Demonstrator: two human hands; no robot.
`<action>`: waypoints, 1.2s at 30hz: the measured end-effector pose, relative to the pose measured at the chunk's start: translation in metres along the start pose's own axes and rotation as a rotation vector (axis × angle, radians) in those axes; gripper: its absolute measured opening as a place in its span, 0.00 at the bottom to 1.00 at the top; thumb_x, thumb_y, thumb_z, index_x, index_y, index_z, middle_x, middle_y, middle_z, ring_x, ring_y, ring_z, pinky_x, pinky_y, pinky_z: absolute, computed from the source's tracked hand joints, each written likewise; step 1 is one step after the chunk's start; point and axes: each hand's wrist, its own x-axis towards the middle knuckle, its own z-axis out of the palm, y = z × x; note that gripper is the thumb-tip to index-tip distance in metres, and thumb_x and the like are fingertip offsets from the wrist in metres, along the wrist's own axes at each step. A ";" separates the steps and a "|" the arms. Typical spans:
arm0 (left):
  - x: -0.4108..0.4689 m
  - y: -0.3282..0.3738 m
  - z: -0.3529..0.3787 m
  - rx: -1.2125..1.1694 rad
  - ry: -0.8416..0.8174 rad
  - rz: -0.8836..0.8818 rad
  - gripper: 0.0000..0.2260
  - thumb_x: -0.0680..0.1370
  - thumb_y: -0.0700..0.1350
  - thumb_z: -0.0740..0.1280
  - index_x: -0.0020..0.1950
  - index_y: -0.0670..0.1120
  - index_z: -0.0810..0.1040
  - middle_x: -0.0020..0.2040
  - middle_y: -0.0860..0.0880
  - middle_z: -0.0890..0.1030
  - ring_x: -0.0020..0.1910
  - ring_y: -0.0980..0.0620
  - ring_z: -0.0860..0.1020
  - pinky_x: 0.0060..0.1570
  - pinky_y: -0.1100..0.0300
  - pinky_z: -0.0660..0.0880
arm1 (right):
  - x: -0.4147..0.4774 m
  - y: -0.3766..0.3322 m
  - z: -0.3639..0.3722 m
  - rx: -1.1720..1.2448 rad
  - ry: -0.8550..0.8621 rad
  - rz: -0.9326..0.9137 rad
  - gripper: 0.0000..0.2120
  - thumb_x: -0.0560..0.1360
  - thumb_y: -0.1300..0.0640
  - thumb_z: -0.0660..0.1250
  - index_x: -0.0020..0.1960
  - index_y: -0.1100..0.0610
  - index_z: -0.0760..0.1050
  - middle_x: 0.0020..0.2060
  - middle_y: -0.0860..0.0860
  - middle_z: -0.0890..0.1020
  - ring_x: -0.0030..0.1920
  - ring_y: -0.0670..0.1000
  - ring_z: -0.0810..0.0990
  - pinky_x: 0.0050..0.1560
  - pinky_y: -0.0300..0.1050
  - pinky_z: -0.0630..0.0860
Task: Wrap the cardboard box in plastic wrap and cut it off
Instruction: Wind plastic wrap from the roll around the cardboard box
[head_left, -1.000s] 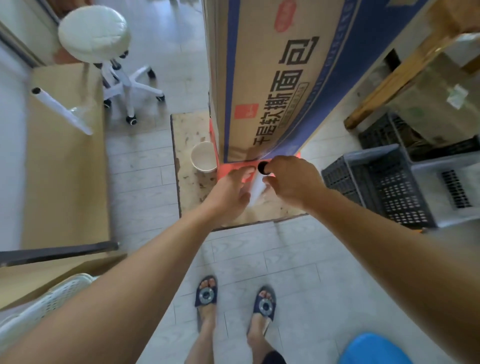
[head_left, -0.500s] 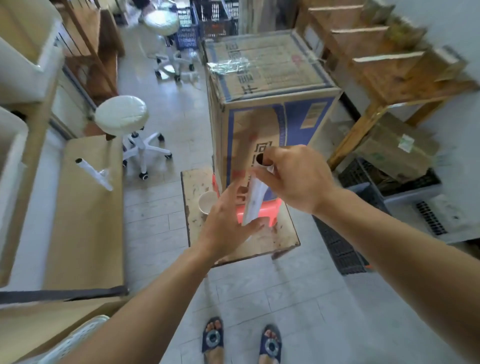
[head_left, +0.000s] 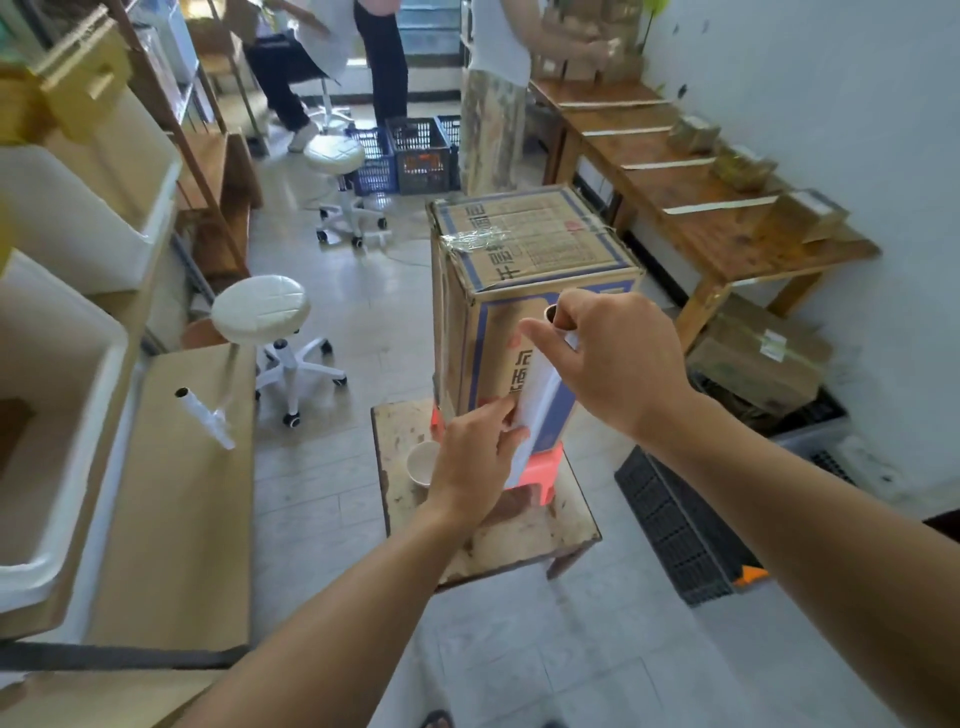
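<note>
A tall cardboard box (head_left: 524, 244) with blue print stands upright on a small red stool (head_left: 543, 475), which sits on a low worn wooden table (head_left: 540, 540). Crumpled clear film lies across the box's top. In front of the box's near face I hold a white roll of plastic wrap (head_left: 537, 395), tilted nearly upright. My right hand (head_left: 618, 364) grips its upper end around the dark core. My left hand (head_left: 475, 460) has its fingertips closed on the roll's lower edge, where the film starts.
A paper cup (head_left: 422, 462) stands on the low table left of the stool. A second roll (head_left: 205, 418) lies on the cardboard-covered bench at left. White swivel stools (head_left: 262, 312), black crates (head_left: 680, 525), wooden benches at right, and people at the back.
The view has risen from the box's base to show its top. Both hands have lifted the roll from the stool's level up against the box's near face.
</note>
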 end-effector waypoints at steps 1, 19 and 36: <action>-0.001 -0.001 -0.004 0.004 0.005 0.010 0.05 0.77 0.44 0.72 0.50 0.44 0.82 0.41 0.51 0.84 0.36 0.56 0.78 0.40 0.63 0.75 | -0.001 -0.001 -0.001 0.000 0.002 0.008 0.19 0.79 0.40 0.63 0.39 0.53 0.73 0.27 0.46 0.70 0.29 0.50 0.71 0.32 0.42 0.63; -0.003 -0.052 -0.040 0.082 0.019 -0.186 0.06 0.79 0.42 0.67 0.42 0.46 0.80 0.37 0.51 0.81 0.36 0.53 0.80 0.40 0.54 0.79 | -0.008 -0.003 0.029 0.038 -0.094 0.020 0.18 0.77 0.39 0.65 0.40 0.53 0.77 0.28 0.46 0.74 0.29 0.47 0.74 0.31 0.40 0.68; 0.054 -0.314 0.072 0.300 -0.732 -0.323 0.22 0.76 0.39 0.67 0.70 0.44 0.73 0.68 0.46 0.75 0.67 0.43 0.74 0.62 0.54 0.72 | -0.037 -0.039 0.260 0.040 -0.371 0.123 0.17 0.77 0.41 0.67 0.37 0.52 0.80 0.27 0.48 0.79 0.26 0.51 0.74 0.26 0.41 0.67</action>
